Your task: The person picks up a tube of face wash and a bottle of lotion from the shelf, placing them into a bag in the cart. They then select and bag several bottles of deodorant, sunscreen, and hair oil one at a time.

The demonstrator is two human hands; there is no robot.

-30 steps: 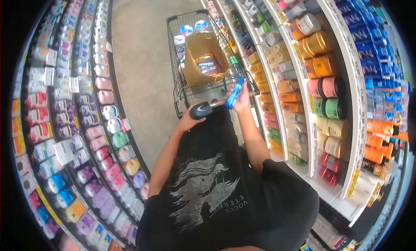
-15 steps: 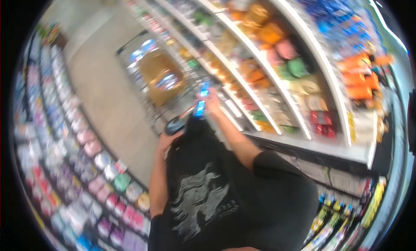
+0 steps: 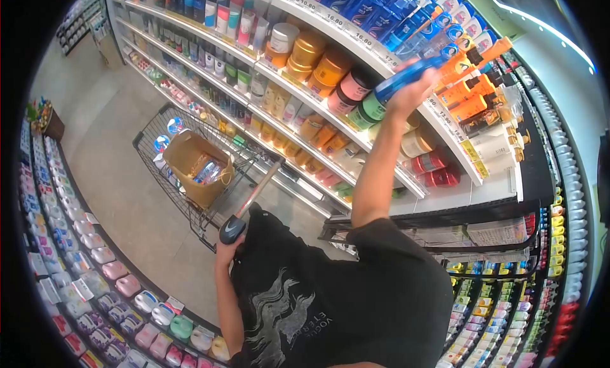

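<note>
The shelving [image 3: 445, 196] on my right is the biggest thing here, white tiers curving up and away, packed with round tubs in orange, pink, green and cream, red jars on the lowest tier, and blue and orange bottles along the top rows. Price strips run along each shelf edge. A second wall of shelves [image 3: 82, 266] curves along my left, full of small pastel packs in pink, green and purple. Between the two runs a pale tiled floor [image 3: 121, 177].

On that floor, just ahead of me, stands the wire shopping cart [image 3: 190, 206], with its handle bar angled toward me. A brown paper bag [image 3: 190, 165] sits upright inside it, open at the top, with packaged goods showing in its mouth; more items with blue round labels lie in the cart beyond the bag.

My black T-shirt [image 3: 330, 304] with a grey print fills the lower middle of the view.

My right hand [image 3: 410, 92] is raised high at the upper shelves, fingers wrapped around a slim blue bottle [image 3: 406, 79], which lies tilted, its far end pointing at the row of blue and orange bottles. It is close in front of the green and pink tubs; I cannot tell whether it touches the shelf.

My left hand [image 3: 223, 248] is low, beside the cart handle, gripping a dark handheld scanner [image 3: 232, 229] with a white mark on its face. The scanner sits right at the near end of the handle bar.
</note>
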